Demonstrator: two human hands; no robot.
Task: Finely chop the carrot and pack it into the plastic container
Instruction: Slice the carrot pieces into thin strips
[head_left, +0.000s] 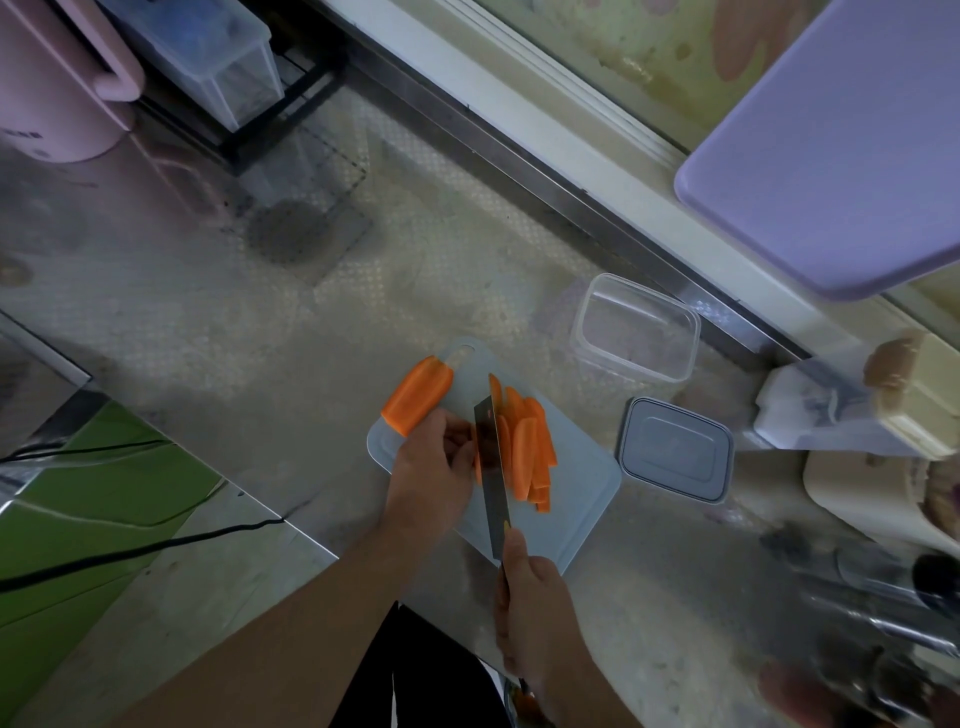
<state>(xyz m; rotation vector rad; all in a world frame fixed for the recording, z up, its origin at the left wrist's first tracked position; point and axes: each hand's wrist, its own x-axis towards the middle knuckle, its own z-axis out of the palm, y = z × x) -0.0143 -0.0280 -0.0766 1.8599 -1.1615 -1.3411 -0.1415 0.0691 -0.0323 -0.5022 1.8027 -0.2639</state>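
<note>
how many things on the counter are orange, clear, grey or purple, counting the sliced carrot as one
orange: 2, carrot chunk and carrot slices
clear: 1, plastic container
grey: 1, lid
purple: 1, board
total: 5

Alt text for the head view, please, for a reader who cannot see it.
A right hand holds a knife upright on a grey cutting board, slicing carrot steadied by the left hand; carrot slices lie right of the blade. An uncut carrot piece, an empty clear plastic container and its lid sit nearby.
</note>
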